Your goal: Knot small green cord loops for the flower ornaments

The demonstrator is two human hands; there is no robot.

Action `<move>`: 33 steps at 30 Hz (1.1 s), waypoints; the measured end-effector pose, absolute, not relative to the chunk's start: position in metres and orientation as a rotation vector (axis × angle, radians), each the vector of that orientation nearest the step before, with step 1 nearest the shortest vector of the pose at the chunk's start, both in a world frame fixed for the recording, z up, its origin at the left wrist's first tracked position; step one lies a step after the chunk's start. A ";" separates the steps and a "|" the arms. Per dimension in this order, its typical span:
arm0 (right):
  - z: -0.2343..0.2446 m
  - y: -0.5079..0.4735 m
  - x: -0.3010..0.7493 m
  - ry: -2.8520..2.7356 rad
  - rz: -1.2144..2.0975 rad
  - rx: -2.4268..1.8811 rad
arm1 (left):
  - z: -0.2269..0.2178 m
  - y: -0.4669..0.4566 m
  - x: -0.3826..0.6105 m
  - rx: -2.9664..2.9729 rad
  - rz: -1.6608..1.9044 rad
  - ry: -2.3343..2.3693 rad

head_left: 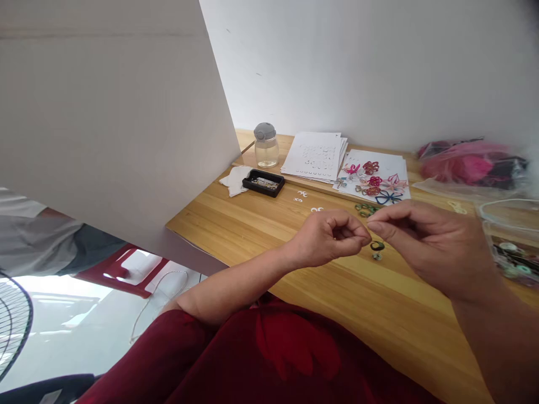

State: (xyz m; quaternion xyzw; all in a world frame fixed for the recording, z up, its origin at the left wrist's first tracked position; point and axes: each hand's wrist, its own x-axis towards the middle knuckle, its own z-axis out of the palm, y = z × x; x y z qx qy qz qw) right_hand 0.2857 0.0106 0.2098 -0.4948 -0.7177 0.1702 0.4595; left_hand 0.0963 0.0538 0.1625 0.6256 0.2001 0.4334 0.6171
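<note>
My left hand [334, 238] is closed, with thumb and fingertips pinched together above the wooden table. Facing it, my right hand [433, 241] also pinches, its fingertips almost meeting those of the left. Whatever either pinch holds is too small or hidden to make out. Just below the fingertips show a dark green ring-like piece [377, 246] and a small pale round piece [377, 256]; whether they hang or lie on the table I cannot tell. Green looped pieces [365, 210] lie behind my fingers, and white curved cutouts [316, 210] lie to the left.
A black tray [275, 189] of small bits sits on the table [210, 216], beside a white cloth [236, 180] and a lidded bottle [266, 151]. Behind are printed sheets [311, 154], colourful looped flowers [374, 181] and a plastic bag [467, 168]. A partition [126, 112] stands left.
</note>
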 end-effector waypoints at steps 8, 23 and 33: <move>0.177 0.025 0.284 -1.255 1.154 -1.218 | 0.159 0.052 0.098 1.327 1.025 0.416; 0.196 -0.020 0.275 -1.760 0.253 -1.337 | 0.152 0.062 0.097 1.657 1.147 0.595; 0.189 0.033 0.294 -1.458 0.854 -1.312 | 0.156 0.059 0.100 1.365 0.998 0.442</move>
